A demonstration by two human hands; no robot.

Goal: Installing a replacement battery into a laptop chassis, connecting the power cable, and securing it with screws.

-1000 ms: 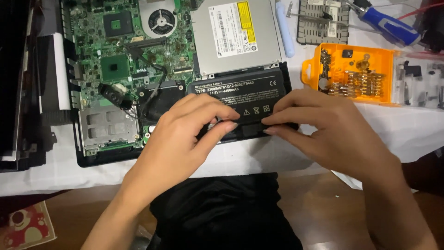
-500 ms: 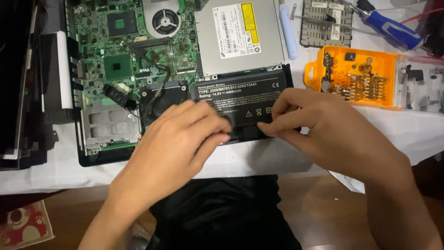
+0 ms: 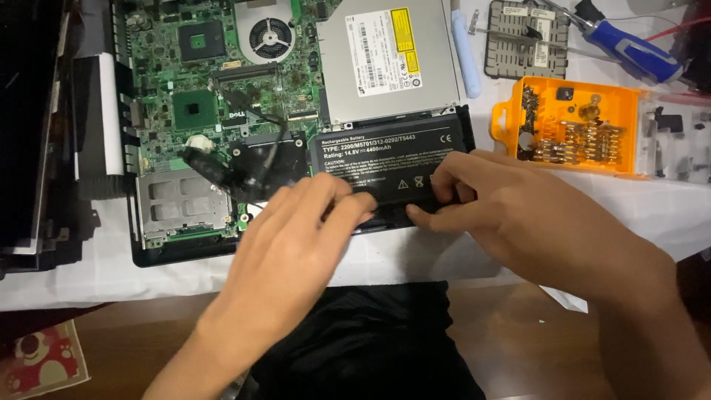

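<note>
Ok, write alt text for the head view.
Both hands, left hand and right hand, press on a black battery pack in an opened laptop. An orange screwdriver bit case sits to the right.

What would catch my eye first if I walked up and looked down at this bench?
Probably the opened laptop base at centre left, its green circuit board and round fan laid bare. At its front edge, the left hand and right hand both rest on a black rectangular battery. To the right, a bright orange case of screwdriver bits stands out on the white cloth, with a blue-handled screwdriver behind it.
</note>
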